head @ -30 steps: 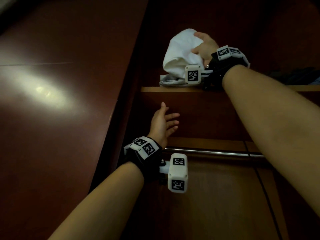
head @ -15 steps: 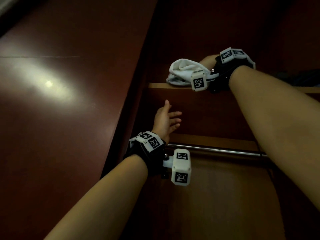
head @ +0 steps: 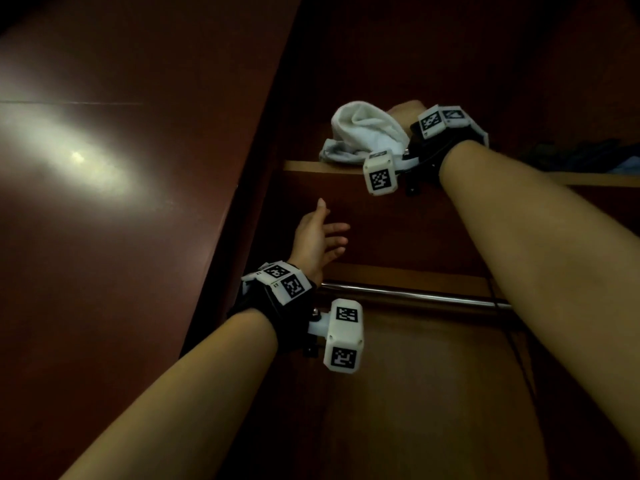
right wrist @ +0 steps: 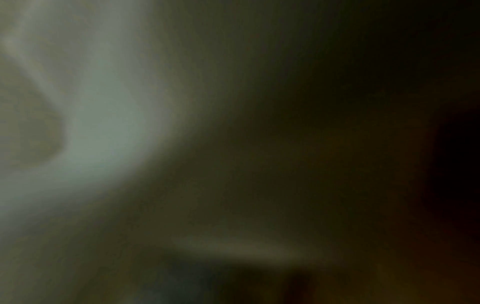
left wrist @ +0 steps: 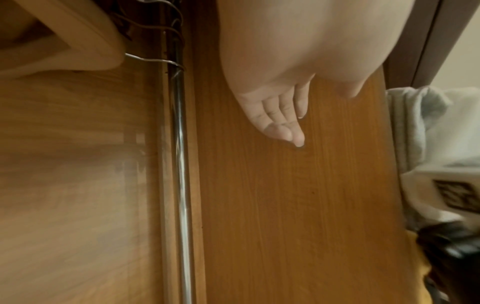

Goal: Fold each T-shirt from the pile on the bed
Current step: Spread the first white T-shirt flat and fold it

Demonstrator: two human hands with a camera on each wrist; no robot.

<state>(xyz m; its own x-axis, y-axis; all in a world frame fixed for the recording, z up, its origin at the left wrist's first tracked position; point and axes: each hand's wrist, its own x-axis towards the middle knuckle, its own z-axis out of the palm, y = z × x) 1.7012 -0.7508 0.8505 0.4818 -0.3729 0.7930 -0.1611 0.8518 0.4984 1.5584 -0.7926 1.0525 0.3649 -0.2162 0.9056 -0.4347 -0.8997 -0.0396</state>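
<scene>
- Dark reddish-brown wardrobe panels fill the head view; a glossy door panel (head: 104, 202) on the left carries a bright patch of reflected light
- Inside the wardrobe a wooden shelf (head: 346, 167) runs across, its pale front edge showing; below it a chrome hanging rail (head: 415, 296) runs left to right; the left wrist view shows the same rail (left wrist: 179, 164) with wire hanger hooks (left wrist: 155, 59) looped over it near the top of the picture
- White T-shirt (head: 367, 133) lies bunched in a soft roll on the shelf, near its left end, with a greyish fold reaching the shelf's front edge; the left wrist view catches it (left wrist: 428, 123) as pale cloth at the right edge
- Right hand (head: 405, 110) is up on the shelf, pressed against the right side of the T-shirt; only its back shows, the fingers hidden behind the cloth and the wrist mount, so whether that grip is clamped on the shirt or lying loose I cannot tell
- Right wrist view is dark and blurred; a pale greyish-white mass (right wrist: 98, 123) on its left looks like cloth, nothing more can be made out
- Left hand (head: 317, 237) hangs lower, between rail and shelf, in front of the wooden panel under the shelf; its grip is apart, fingers straight and loosely spread, thumb pointing up, holding nothing; the left wrist view shows the fingers (left wrist: 280, 115) extended before orange-brown wood
- Dark clothing (head: 581, 154) lies heaped on the shelf far to the right, well apart from the T-shirt
</scene>
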